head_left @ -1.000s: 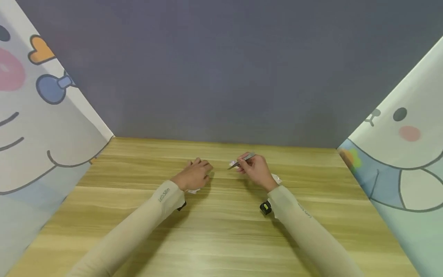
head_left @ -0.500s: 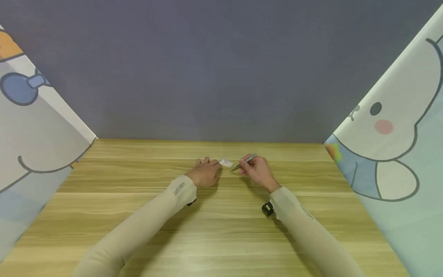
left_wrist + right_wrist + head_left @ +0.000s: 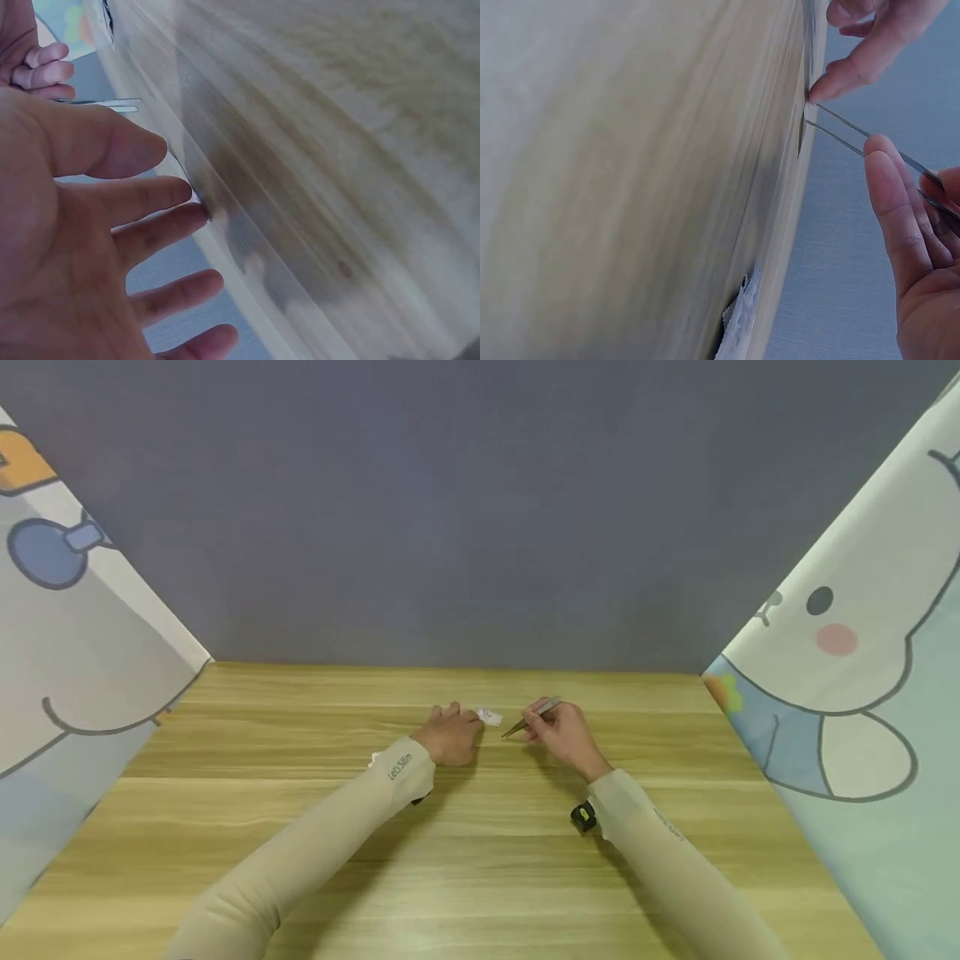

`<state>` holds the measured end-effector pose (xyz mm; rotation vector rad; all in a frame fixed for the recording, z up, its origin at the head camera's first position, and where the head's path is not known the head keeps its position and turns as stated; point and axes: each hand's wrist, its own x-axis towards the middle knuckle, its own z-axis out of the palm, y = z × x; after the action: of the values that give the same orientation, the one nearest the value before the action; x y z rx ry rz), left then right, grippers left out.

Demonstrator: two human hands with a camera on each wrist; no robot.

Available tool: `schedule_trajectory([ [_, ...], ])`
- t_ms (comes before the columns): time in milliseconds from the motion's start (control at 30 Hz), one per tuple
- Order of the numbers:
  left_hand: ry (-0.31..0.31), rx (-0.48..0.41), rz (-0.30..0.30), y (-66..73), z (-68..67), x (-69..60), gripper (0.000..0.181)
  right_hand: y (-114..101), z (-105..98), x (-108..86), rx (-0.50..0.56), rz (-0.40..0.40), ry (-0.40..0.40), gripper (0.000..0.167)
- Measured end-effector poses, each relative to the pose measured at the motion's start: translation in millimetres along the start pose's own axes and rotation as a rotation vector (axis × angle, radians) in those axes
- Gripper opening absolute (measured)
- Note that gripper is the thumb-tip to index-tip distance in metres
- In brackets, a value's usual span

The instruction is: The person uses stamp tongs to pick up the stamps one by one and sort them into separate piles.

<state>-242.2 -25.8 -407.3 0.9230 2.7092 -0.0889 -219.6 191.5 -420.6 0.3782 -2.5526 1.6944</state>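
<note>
My left hand rests low over the table with its fingers loosely spread. Its index and middle fingertips are at a small white packet with dark markings, lying flat. My right hand pinches a pair of metal tweezers, which point down and left toward the table. In the right wrist view the two tips of the tweezers stand apart, near a left-hand finger; nothing shows between them. Whether the left fingers press on the packet is unclear.
Another white scrap pokes out beside the left cuff. A crumpled silvery-white wrapper lies near the right wrist. A black wrist device hangs under the right cuff. A grey panel rises behind the wooden table.
The head view has turned slightly right. My left hand has moved right to the packet. The tweezers have drawn off the packet to its right, staying in my right hand.
</note>
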Motion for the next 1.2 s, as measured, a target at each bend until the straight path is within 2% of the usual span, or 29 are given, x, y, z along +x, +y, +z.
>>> schedule_trajectory([
  [233, 0.014, -0.023, 0.026, -6.6, 1.4, -9.0, 0.043, -6, 7, 2.3, -0.002, 0.012, -0.009, 0.022],
  [367, 0.026, -0.031, 0.027, -6.5, 1.7, -12.8, 0.044, -24, 5, -4.7, 0.003, -0.005, -0.016, 0.019],
  [467, 0.002, -0.026, 0.027, -7.4, 2.4, -15.9, 0.044, -34, 5, -8.5, -0.030, -0.040, -0.015, 0.016],
  [600, -0.015, -0.027, 0.035, -8.8, 3.5, -18.7, 0.044, -22, 2, -5.2, -0.038, -0.048, -0.012, 0.018],
  [733, 0.004, -0.042, 0.038, -10.3, 3.9, -20.7, 0.046, -6, -1, -0.6, -0.023, -0.031, 0.002, 0.023],
  [900, 0.010, -0.030, 0.019, -10.9, 8.2, -24.4, 0.042, -2, -2, 1.8, -0.025, -0.044, 0.027, 0.018],
  [1033, 0.003, -0.039, 0.059, -7.2, 10.5, -31.0, 0.046, 1, -1, 3.2, -0.007, -0.048, 0.031, 0.017],
  [1200, 0.038, -0.098, 0.079, -6.3, 9.3, -39.0, 0.049, 0, 4, 4.8, 0.034, -0.034, 0.009, 0.021],
])
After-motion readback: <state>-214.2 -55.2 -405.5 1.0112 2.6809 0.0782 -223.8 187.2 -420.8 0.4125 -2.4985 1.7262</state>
